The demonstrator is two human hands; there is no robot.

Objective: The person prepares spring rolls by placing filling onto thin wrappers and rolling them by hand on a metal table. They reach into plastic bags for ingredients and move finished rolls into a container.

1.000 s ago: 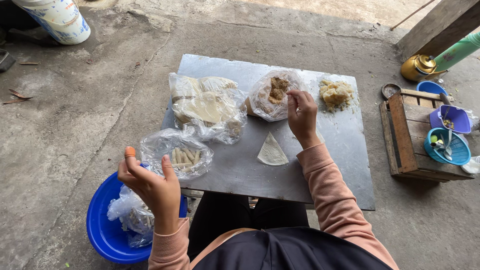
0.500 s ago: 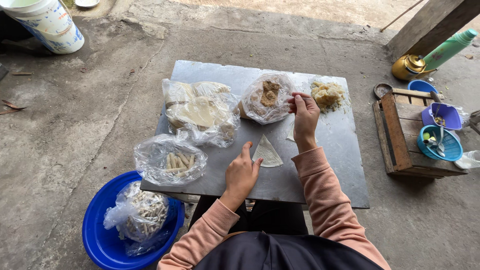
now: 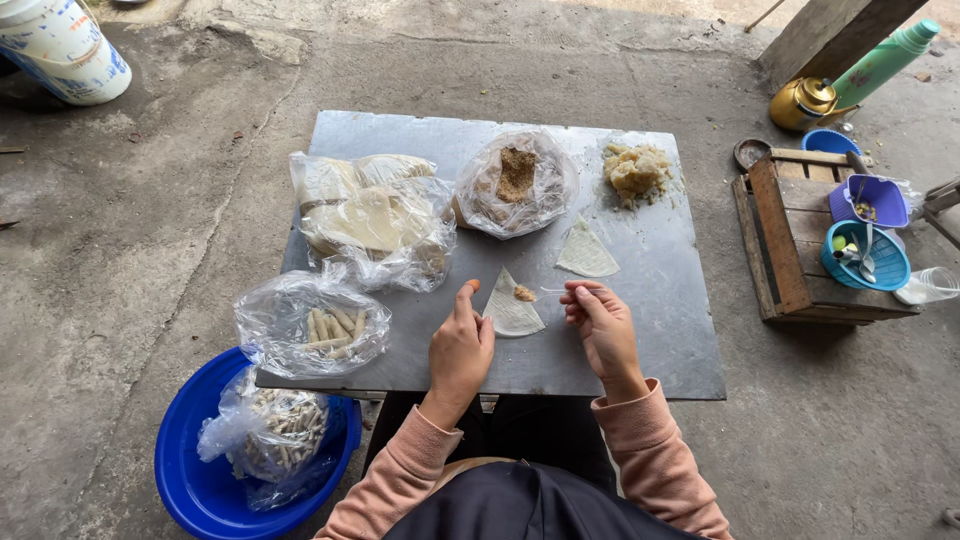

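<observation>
– Fingers: what are they doing?
– The right hand is curled, its fingertips pinched on a thin pale utensil that points left towards the triangular wrapper. The left hand lies loosely open and holds nothing, with its thumb raised and its fingertips at the wrapper's left edge.
– What has changed?
– Half a second ago the right hand was up at the bag of brown filling. It has come back down, and a small brown dab now sits near the wrapper's top point. The left hand has stayed beside the wrapper. A second ago it was lifted over the bag of rolled pieces.
– So where does the wrapper stand?
– It lies flat and unfolded on the metal table, between the two hands and near the front edge, with filling on it.
– What is around it?
– A second wrapper lies just beyond the right hand. The filling bag and a bag of stacked wrappers are further back. A pale crumbly heap sits at the far right corner.
– And the edges?
– Bare metal runs to the right of the right hand as far as the table's right edge. On the left, the bag of rolled pieces hangs over the front corner, above a blue basin. A wooden crate stands apart on the right.
</observation>
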